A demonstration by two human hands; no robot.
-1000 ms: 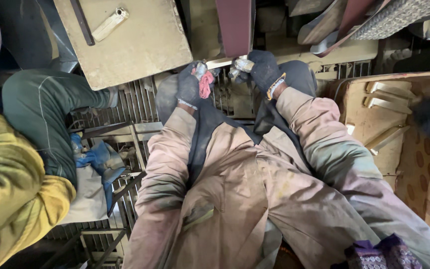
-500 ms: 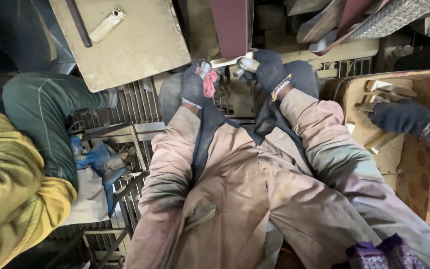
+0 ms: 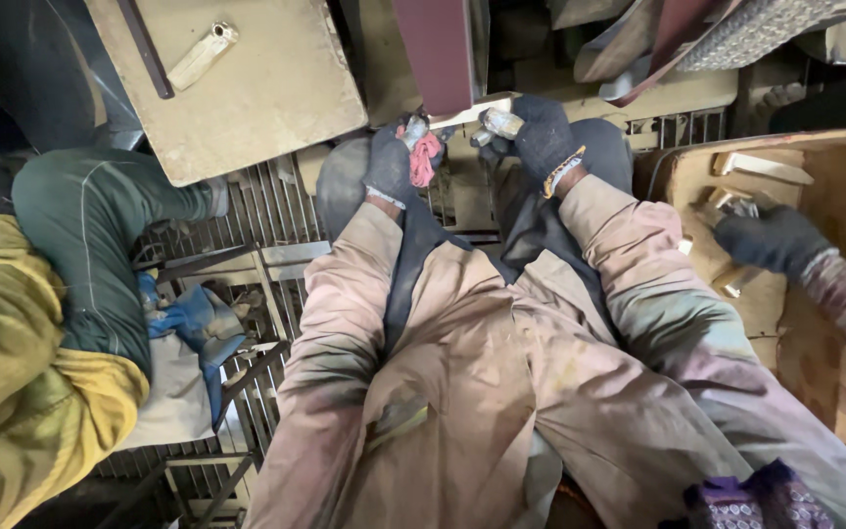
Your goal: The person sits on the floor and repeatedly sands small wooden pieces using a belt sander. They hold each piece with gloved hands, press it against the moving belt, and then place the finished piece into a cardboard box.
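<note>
Metal piece and pink rag sit clenched in your gloved left hand; at its three o'clock, your right hand grips another metal part.

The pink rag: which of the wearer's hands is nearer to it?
Left. The left hand grips the pink rag along with a small metal piece. The right hand is off to the rag's right, apart from it, holding its own metal piece.
</note>
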